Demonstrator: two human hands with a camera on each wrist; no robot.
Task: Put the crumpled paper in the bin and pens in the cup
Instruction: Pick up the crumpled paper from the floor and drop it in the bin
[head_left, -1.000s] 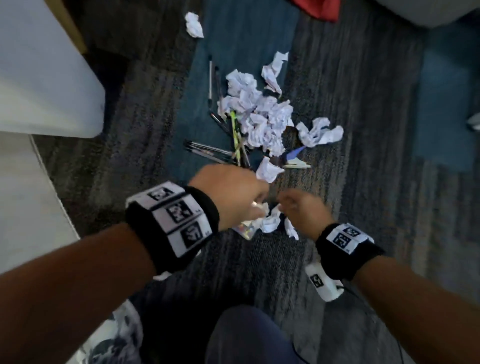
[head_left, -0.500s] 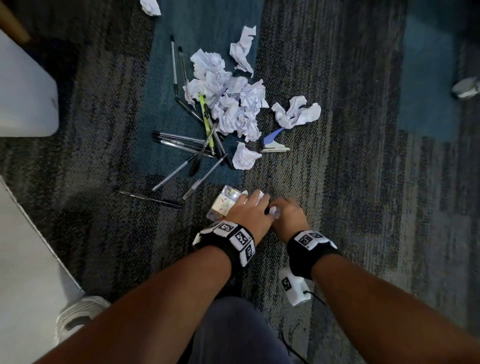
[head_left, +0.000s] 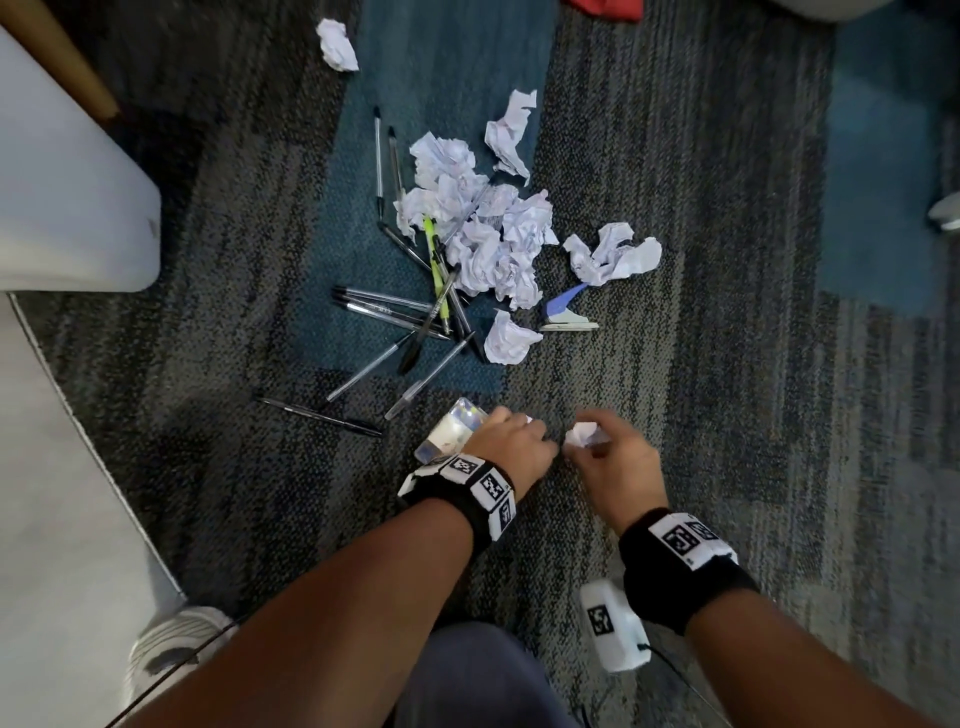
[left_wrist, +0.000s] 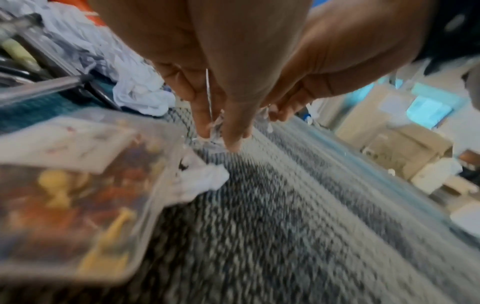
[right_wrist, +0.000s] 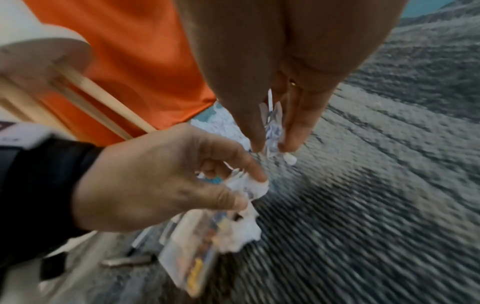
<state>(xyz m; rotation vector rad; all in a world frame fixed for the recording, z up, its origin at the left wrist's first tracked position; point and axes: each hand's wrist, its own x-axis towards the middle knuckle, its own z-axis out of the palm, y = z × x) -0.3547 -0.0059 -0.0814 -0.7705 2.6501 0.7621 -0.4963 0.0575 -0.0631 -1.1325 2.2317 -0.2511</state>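
On the carpet lies a pile of crumpled paper with several pens fanned out at its left. Nearer me, my left hand pinches a small paper scrap between fingertips, just right of a clear plastic box. My right hand pinches a crumpled paper bit, seen between its fingertips in the right wrist view. Another paper bit lies on the floor against the box's corner. The two hands are a little apart.
A lone paper ball lies far back, and a loose paper wad sits right of the pile beside a blue-and-white stapler-like item. A white rounded object stands at the left. My shoe is bottom left.
The hands, close together half a second ago, have drawn apart. The right hand has shifted right with a paper bit in its fingers. The left stays beside the clear box.
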